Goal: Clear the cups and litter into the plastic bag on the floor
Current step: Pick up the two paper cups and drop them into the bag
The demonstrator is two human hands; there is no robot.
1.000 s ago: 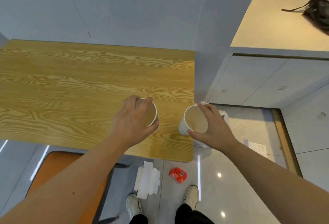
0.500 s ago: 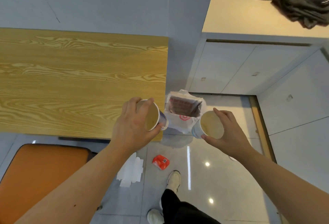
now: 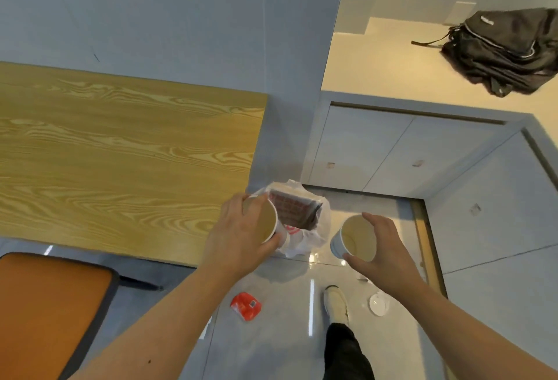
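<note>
My left hand (image 3: 238, 237) grips a white paper cup (image 3: 267, 222) with a brown inside, held tilted beside the table's right corner. My right hand (image 3: 383, 247) holds a second white paper cup (image 3: 354, 237) over the floor. Between the two cups, lower down, a white plastic bag (image 3: 305, 237) with red print stands open on the floor with a dark box (image 3: 294, 209) inside. A red wrapper (image 3: 246, 305) and a white lid (image 3: 378, 304) lie on the floor nearer to me.
The wooden table (image 3: 120, 153) fills the left. An orange chair seat (image 3: 48, 304) is at the lower left. White cabinets (image 3: 377, 150) stand behind the bag, with a black backpack (image 3: 507, 50) on the counter above. My shoe (image 3: 336, 304) is on the glossy floor.
Both hands carried their cups off the table and rightward, out over the floor, to either side of the bag. The view swung right, so the white lid came into sight.
</note>
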